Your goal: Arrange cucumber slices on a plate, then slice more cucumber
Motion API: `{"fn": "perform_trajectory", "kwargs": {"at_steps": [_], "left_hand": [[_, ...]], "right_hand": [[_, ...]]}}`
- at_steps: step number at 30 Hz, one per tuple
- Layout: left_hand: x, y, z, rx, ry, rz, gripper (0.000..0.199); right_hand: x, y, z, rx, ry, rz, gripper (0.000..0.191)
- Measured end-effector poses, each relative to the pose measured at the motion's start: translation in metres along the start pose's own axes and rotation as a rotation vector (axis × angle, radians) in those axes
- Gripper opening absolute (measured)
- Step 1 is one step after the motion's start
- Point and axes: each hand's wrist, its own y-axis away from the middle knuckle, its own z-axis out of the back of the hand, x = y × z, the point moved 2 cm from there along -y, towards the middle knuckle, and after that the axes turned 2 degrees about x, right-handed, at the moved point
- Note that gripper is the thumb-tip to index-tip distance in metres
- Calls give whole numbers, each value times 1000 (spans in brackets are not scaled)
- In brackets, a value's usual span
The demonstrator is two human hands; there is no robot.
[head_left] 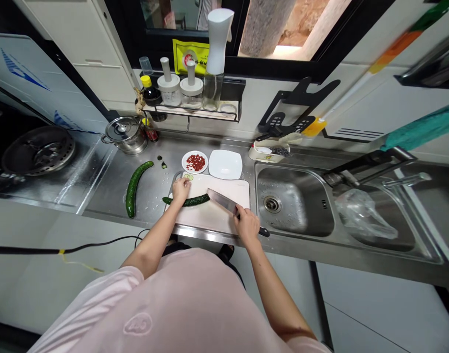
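On the white cutting board [224,215] lies a dark green cucumber [197,200], its left end reaching past the board's edge. My left hand [181,190] is over the board's left side, fingers curled together beside a few pale cucumber slices [188,176]; what they pinch, if anything, is too small to tell. My right hand [247,224] grips the black handle of a kitchen knife [222,200], whose blade tip is at the cucumber's right end. A second, whole cucumber [134,189] rests on the steel counter to the left.
Behind the board stand a plate of red pieces [189,157] and a white square plate [225,164]. A lidded pot [125,135] and small green scraps [164,165] are at the left. The sink [294,206] is right, a plastic bag [364,213] beyond. Jars stand on a rack [198,113].
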Motion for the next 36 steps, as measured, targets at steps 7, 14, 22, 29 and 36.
{"fn": "perform_trajectory", "kwargs": {"at_steps": [7,14,22,29,36], "left_hand": [[-17,45,14,111,-42,-177,26],[-26,68,25,367,-213,-305,55],[-15,71,20,406,-239,-363,46],[-14,73,22,424,-242,-315,46],[-16,75,25,427,-245,-285,47]], "right_hand": [[3,-4,3,-32,-203,-22,36],[5,-8,-2,-5,-396,-78,35],[9,-9,-8,21,-422,-72,35],[11,-8,-9,89,-377,-86,35],[13,-9,-8,155,-294,-89,36]]}}
